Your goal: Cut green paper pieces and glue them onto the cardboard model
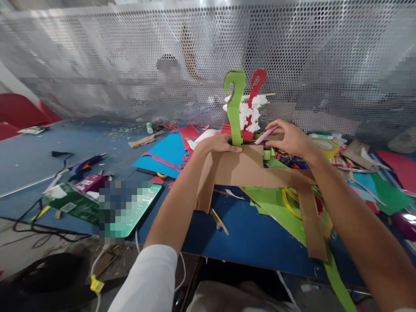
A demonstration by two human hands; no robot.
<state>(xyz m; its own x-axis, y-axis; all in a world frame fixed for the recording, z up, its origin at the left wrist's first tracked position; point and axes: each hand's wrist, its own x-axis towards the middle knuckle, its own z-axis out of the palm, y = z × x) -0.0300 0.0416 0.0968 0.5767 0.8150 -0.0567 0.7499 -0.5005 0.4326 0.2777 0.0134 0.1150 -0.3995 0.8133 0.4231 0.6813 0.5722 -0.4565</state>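
Observation:
A brown cardboard model (247, 169) with leg-like strips stands on the blue table (253, 238). A green curved cutout (235, 104), a red curved cutout (256, 86) and white cotton (250, 113) rise from its top. My left hand (217, 144) grips the model's top edge at the foot of the green cutout. My right hand (290, 138) rests on the model's top right and pinches a pink stick (265, 135) between its fingers.
Blue paper (165, 154), green paper (276, 203) and red scraps lie around. A glue gun (86, 164) and a green box (81, 203) sit at the left, cables near the edge. A perforated metal screen (208, 56) closes the back; a person sits behind it.

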